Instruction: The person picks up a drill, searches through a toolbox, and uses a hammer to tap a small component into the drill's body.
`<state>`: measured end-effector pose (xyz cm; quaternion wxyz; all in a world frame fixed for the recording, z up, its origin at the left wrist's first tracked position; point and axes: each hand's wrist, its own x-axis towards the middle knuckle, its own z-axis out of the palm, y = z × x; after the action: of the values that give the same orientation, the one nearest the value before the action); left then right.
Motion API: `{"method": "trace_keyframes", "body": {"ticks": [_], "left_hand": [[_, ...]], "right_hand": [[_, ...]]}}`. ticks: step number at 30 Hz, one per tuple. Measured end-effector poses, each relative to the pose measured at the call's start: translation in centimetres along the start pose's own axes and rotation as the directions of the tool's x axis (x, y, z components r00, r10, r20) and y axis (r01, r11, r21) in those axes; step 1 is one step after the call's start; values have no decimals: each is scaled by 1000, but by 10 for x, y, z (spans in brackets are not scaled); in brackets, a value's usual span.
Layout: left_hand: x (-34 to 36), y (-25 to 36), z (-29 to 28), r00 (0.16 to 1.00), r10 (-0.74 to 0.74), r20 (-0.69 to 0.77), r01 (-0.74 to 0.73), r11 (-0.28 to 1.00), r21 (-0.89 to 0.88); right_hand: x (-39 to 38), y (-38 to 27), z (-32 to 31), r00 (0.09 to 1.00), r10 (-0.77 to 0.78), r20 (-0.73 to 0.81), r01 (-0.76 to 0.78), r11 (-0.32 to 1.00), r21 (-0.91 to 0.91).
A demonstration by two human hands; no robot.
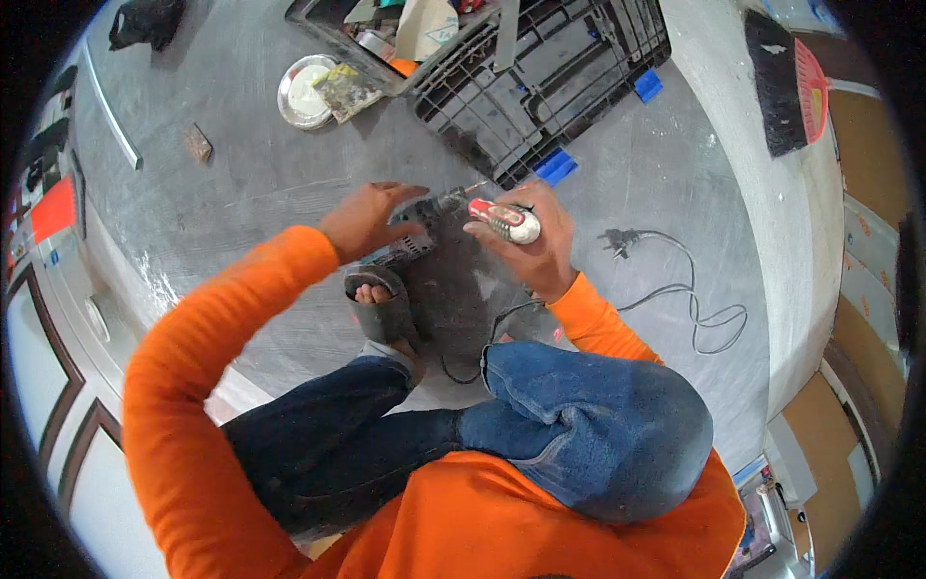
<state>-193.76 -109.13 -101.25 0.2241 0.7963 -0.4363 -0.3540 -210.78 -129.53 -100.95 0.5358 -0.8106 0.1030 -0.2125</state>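
Observation:
My left hand (371,217) is at the dark power tool (407,249), fingers curved and thumb apart; whether it touches the tool is hard to tell. The tool lies near my sandalled foot (378,314), its narrow metal front end (457,197) pointing up and right. My right hand (535,251) grips a red and white screwdriver-like handle (506,220) just right of that front end; the handle's working tip is unclear.
A black open toolbox (535,106) with blue latches lies beyond my hands. A white tub (304,96) sits beside it. A power cord with plug (690,289) lies at right. A metal strip (111,106), small block (198,143) and red dustpan (810,92) lie around.

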Motion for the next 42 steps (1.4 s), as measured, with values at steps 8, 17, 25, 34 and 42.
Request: {"method": "trace_keyframes", "body": {"ticks": [8, 17, 25, 34, 42], "left_hand": [[9, 22, -84, 960, 147, 240, -134, 989, -70], [20, 1, 28, 1000, -10, 19, 14, 969, -248], [26, -6, 46, 999, -20, -36, 10, 963, -271], [28, -22, 38, 993, 32, 113, 15, 920, -392], [19, -19, 41, 998, -42, 56, 59, 939, -338]], "right_hand": [[22, -4, -4, 995, 59, 86, -52, 996, -76], [18, -7, -12, 971, -72, 226, 85, 995, -49], [8, -13, -11, 958, -196, 208, 222, 969, -110], [19, -20, -6, 956, -170, 240, 210, 965, -154], [76, -31, -6, 846, -37, 531, 54, 998, -17]]}}
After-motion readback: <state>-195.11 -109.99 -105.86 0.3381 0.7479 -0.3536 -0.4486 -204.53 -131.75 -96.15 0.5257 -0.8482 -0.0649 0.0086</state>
